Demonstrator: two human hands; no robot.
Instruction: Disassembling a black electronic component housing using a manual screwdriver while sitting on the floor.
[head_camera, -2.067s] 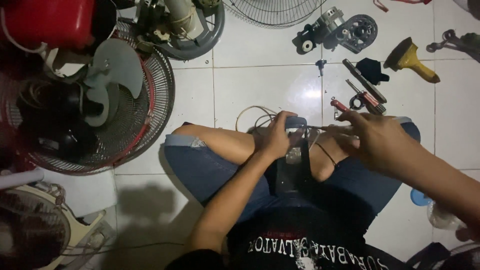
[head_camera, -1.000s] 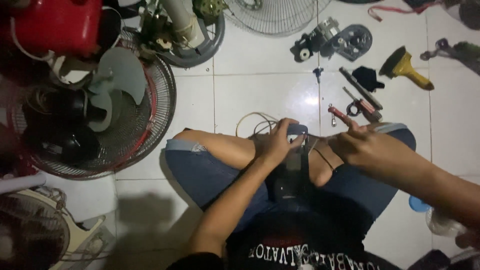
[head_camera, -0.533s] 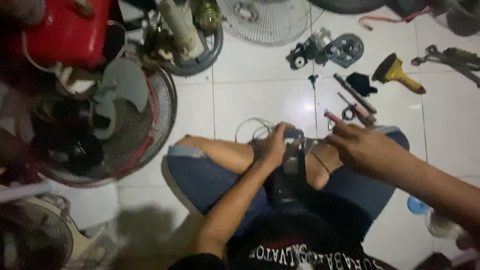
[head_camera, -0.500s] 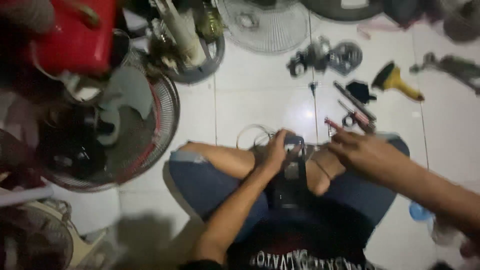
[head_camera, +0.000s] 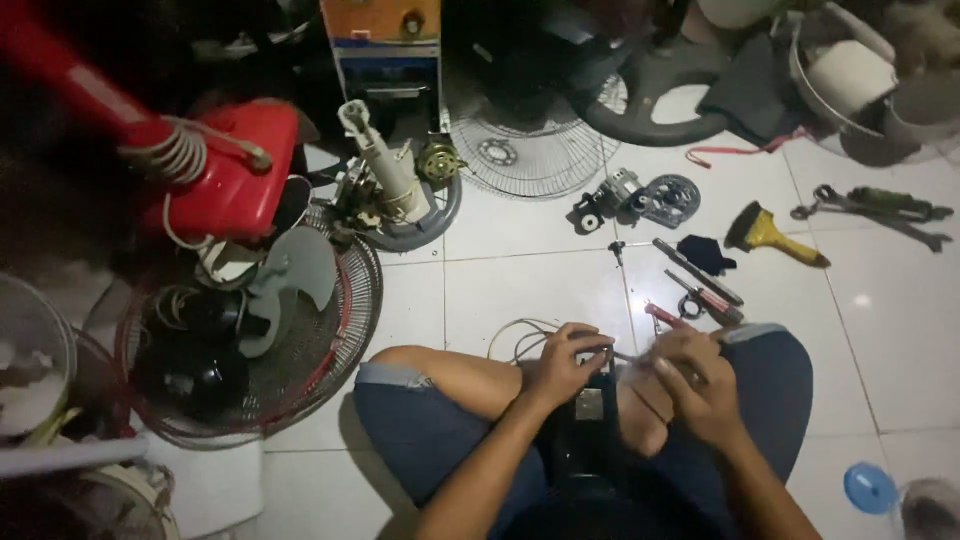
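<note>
I sit cross-legged on the white tiled floor (head_camera: 530, 280) in blue denim shorts. A dark boxy fan part (head_camera: 590, 420) rests in my lap with pale wires (head_camera: 515, 338) curling out of it toward the floor. My left hand (head_camera: 562, 365) grips the top of this part. My right hand (head_camera: 700, 380) is closed around a thin tool with a red handle (head_camera: 668, 318), its tip pointing at the part's top edge. The two hands almost touch.
Screwdrivers and pliers (head_camera: 700, 290) lie just beyond my right knee, with a yellow-handled brush (head_camera: 772, 235), a wrench (head_camera: 870, 205) and a small motor (head_camera: 610, 205). A fan guard with blade (head_camera: 270, 330) lies left, a red fan base (head_camera: 230, 180) behind it. A blue lid (head_camera: 868, 488) sits at right.
The view has tilted up, showing more of the cluttered back. My right hand has drawn in from the tools on the floor to the part in my lap. The left hand keeps its grip.
</note>
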